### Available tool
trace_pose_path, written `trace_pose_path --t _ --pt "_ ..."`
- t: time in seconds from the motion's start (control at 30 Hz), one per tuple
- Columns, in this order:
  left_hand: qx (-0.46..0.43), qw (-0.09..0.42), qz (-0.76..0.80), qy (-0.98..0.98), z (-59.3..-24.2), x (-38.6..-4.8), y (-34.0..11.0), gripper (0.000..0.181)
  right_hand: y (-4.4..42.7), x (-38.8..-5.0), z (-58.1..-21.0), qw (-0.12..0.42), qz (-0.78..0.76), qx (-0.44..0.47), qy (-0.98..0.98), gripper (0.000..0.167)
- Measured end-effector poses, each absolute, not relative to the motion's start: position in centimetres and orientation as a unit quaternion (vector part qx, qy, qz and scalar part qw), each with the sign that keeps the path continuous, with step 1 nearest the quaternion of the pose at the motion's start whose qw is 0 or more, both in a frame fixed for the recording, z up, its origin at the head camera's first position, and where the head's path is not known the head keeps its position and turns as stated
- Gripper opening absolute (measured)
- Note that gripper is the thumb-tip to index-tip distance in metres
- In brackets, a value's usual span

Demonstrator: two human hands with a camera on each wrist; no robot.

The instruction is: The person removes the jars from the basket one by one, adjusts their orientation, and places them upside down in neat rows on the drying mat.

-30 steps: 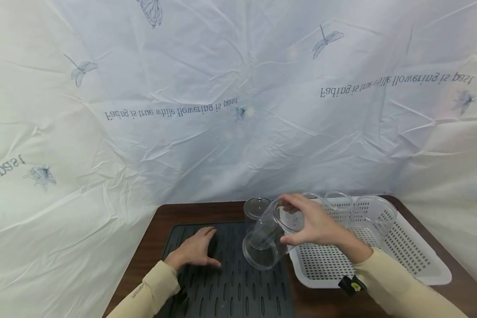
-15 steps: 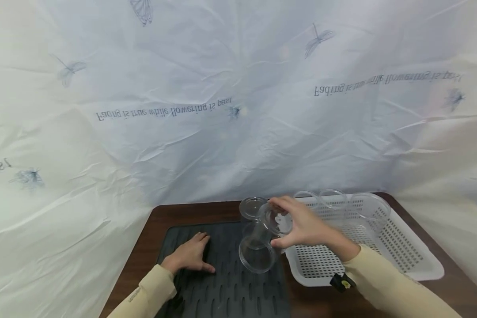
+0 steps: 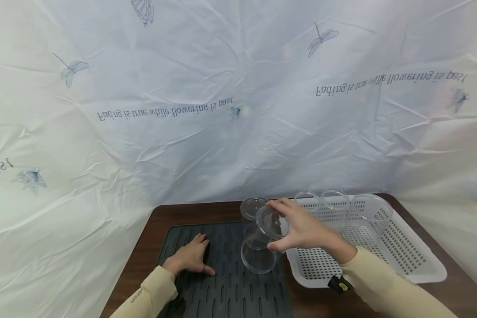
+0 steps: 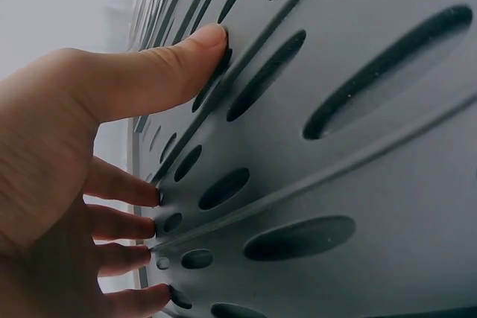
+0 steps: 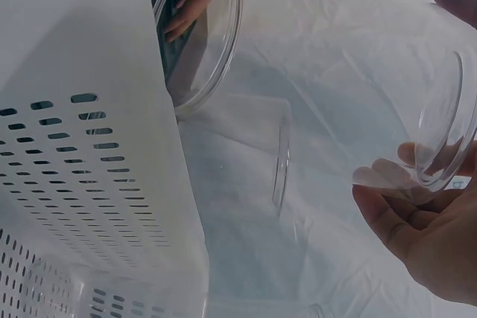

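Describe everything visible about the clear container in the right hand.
The clear container is a see-through, colourless cylinder, apparently plastic, with a round edge at each end and a smooth, faintly reflective wall. No contents are visible. It leans, its upper end gripped by the right hand and its lower end seen against the dark mat; whether that end touches the mat cannot be told. Another container is just behind it in the head view.

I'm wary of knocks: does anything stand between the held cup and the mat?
Nothing visible stands between the held cup and the grey mat; another clear cup stands behind it, and the left hand is to its left.
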State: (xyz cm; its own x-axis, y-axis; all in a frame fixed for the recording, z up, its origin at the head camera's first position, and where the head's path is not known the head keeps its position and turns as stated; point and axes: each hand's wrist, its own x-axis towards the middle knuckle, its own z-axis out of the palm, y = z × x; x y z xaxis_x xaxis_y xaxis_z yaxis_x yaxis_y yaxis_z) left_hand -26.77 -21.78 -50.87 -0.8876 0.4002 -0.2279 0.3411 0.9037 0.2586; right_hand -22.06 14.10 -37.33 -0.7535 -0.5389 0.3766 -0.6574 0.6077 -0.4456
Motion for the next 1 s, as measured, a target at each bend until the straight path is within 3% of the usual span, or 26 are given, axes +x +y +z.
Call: trace_pose_path --t 1.0 --pt "0.189 0.145 0.106 0.965 -51.1 -26.4 -22.0 0.107 12.6 -22.3 -38.8 0.06 0.251 0.336 -0.906 0.1"
